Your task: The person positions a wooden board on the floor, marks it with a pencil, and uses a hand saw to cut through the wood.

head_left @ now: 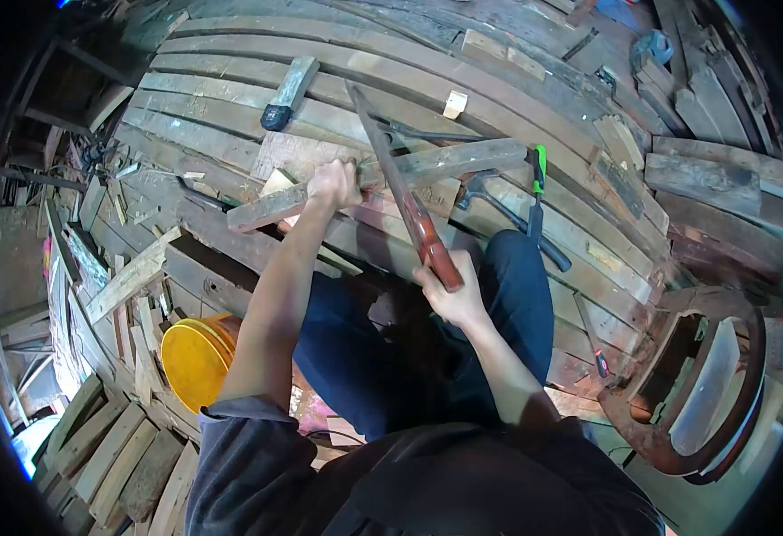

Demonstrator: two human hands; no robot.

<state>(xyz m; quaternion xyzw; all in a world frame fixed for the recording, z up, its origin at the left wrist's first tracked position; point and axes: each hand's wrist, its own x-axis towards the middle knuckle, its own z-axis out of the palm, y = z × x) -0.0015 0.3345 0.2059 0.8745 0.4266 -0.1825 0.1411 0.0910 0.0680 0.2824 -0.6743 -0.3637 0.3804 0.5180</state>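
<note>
My left hand (333, 185) is closed around a long, weathered wooden beam (275, 207) that lies slantwise in front of me. In my right hand (454, 290) is the reddish-brown handle of a handsaw (384, 150); its teeth are too small to make out. The long tapered blade crosses the beam to the right of my left hand, its tip pointing away from me. Near the beam's right end lie a hammer (499, 204) with a dark handle and a green-and-black handled tool (539, 179). Beyond the beam is a dark metal bar (432, 136).
A wooden block with a dark end (290, 94) rests on the slatted floor (231, 67). To my left stands a yellow bucket (197, 362) among scrap boards (110, 451). On the right are a red-handled tool (599, 362), a curved wooden frame (651, 438) and stacked timber (704, 183).
</note>
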